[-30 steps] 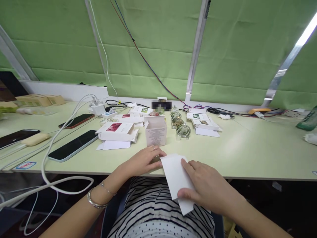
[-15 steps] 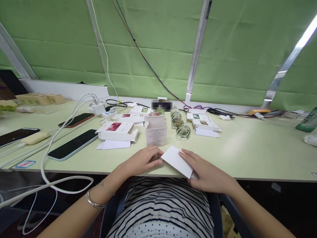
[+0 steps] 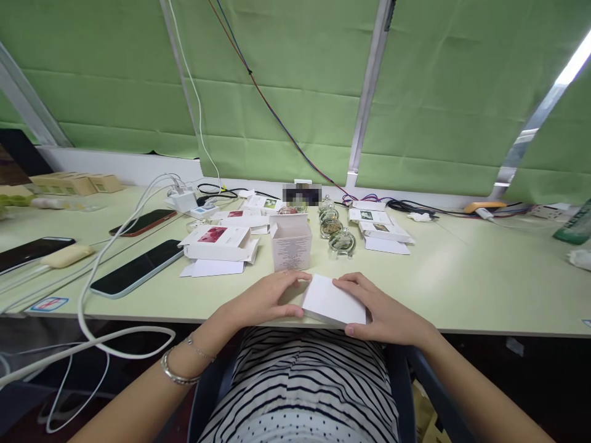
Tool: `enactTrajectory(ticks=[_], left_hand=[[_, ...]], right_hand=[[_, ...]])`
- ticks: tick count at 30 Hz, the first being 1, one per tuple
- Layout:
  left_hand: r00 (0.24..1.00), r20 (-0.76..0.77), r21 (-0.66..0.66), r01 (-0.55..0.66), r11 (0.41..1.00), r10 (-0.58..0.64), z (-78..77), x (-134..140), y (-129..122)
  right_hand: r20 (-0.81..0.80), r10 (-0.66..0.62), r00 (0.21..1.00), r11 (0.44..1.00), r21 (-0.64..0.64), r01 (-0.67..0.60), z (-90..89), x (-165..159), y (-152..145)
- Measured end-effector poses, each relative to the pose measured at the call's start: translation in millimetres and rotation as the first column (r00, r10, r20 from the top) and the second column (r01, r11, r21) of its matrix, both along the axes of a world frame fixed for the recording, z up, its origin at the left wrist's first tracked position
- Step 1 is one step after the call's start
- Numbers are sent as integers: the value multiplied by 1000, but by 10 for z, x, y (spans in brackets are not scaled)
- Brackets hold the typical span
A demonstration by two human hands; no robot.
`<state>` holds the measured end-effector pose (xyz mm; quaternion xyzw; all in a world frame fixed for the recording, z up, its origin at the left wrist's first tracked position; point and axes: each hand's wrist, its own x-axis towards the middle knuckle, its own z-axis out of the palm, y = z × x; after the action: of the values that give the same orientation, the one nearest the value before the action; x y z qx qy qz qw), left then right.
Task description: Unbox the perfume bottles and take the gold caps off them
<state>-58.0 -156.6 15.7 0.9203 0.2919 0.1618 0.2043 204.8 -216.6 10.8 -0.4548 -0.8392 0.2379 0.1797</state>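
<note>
A white folded cardboard piece [image 3: 333, 300] lies near the table's front edge, with some thickness showing along its front side. My right hand [image 3: 381, 311] grips it by the right side, fingers on the far edge and thumb at the near corner. At its left end is my left hand [image 3: 272, 298], thumb and fingers apart, the tips close to or touching the edge. Just beyond my left fingers a small printed box [image 3: 292, 246] stands upright with its top open. Several round glass jars or bottles [image 3: 342, 242] stand in a row behind, to the right of the box.
Flattened white cartons with a red picture [image 3: 217, 242] lie left of the box, others [image 3: 385, 232] on the right. Phones [image 3: 138, 269] and a looping white cable [image 3: 85, 289] occupy the left side. A green bottle [image 3: 572, 224] is at the far right.
The white cardboard piece has turned and come down flatter against the table. My left fingers have moved right to its left end, and my right thumb shows at its near corner.
</note>
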Motion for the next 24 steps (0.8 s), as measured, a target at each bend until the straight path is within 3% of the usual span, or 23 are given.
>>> enactTrajectory(ticks=[5, 12, 24], left_hand=[[1000, -1, -33, -19, 999, 19, -10, 5, 18], [999, -14, -56, -36, 998, 35, -15, 4, 17], [999, -35, -82, 21, 996, -24, -46, -10, 51]], right_hand=[[-66, 30, 997, 999, 37, -27, -50, 59, 70], [105, -33, 994, 999, -4, 34, -53, 51, 14], [27, 28, 999, 996, 81, -30, -176, 12, 81]])
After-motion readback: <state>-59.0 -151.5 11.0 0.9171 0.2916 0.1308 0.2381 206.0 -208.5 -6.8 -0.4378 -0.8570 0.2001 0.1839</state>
